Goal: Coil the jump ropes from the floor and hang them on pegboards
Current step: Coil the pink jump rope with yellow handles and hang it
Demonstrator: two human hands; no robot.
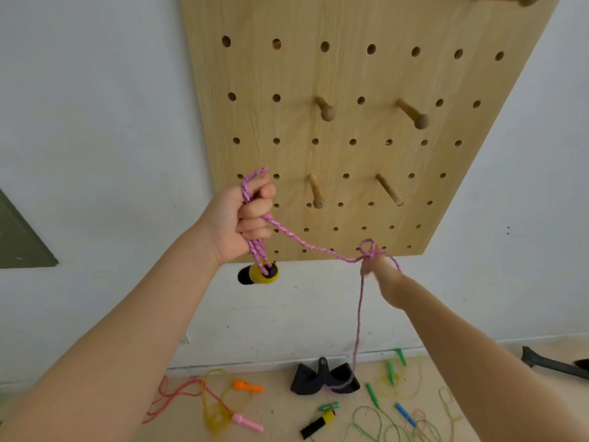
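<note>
White wall [79,122] fills most of the background, with a big wooden pegboard [350,74] mounted on it and a few wooden pegs [414,114] sticking out, all bare so far, so nothing's hung yet.

Down on the floor [280,419] there's a whole mess of other ropes waiting: an orange-handled one [247,386], a green one [371,419], a pink handle [248,423], plus a black-and-yellow handle [318,425] lying loose and some black wedge-shaped thing [322,379] by the wall.

Both arms are up in front of the board. The left hand [242,218] is closed in a fist around several gathered loops of the pink jump rope [306,244], with the black-and-yellow handle [258,274] dangling just under it. Makes sense, that hand is acting as the spool. The right hand [379,269] is out to the side with a strand running over it, feeding the next loop; it's motion-blurred, so I can't really tell whether the fingers are pinching or just hooked under. From there the rope drops to the floor near the black wedge thing, so I'd say the coil is maybe partway done.
</note>
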